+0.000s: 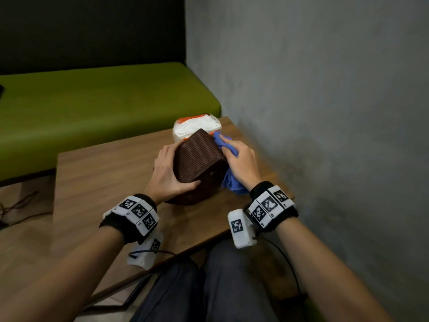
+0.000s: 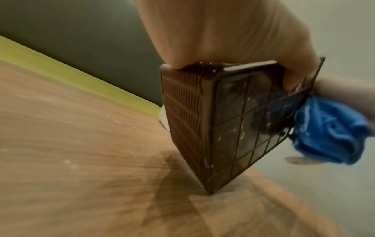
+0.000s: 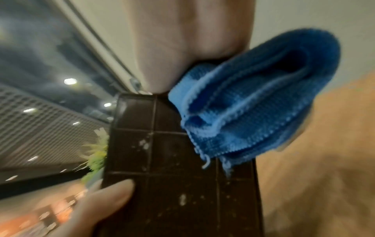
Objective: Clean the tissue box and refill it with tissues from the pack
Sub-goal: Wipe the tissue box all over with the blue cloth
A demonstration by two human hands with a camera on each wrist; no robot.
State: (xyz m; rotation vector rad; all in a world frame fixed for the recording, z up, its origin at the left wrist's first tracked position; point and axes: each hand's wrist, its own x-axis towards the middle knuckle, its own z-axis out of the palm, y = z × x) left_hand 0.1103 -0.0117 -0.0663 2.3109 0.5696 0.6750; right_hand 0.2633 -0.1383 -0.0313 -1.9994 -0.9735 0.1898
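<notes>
— Where is your tissue box (image 1: 197,156) right now?

— You have it tipped up on the desk (image 1: 97,182), one lower corner touching the wood, its woven brown side turned up toward you. The left wrist view shows its gridded underside (image 2: 243,121) speckled with pale flecks.

— And your hands?

— Your left hand (image 1: 167,173) is clamped on the box: fingers along its far-left side, thumb curled under the near edge. Your right hand (image 1: 241,163) is closed around a blue cloth (image 1: 222,142) and presses it against the box's right side. One bunch of the cloth sticks out past your fingertips, and another hangs below your palm beside the box. From the right wrist view, the folded cloth (image 3: 253,99) lies against the gridded face (image 3: 172,184), with your left thumb (image 3: 105,202) at that face's edge.

— Where is the pack?

— The tissue pack (image 1: 197,126), white with orange trim, sits on the desk just behind the box, partly hidden by it, near the far edge.

— What surrounds the desk?

— A green bench (image 1: 104,101) stands beyond it, and a grey wall (image 1: 325,89) runs along your right side.
</notes>
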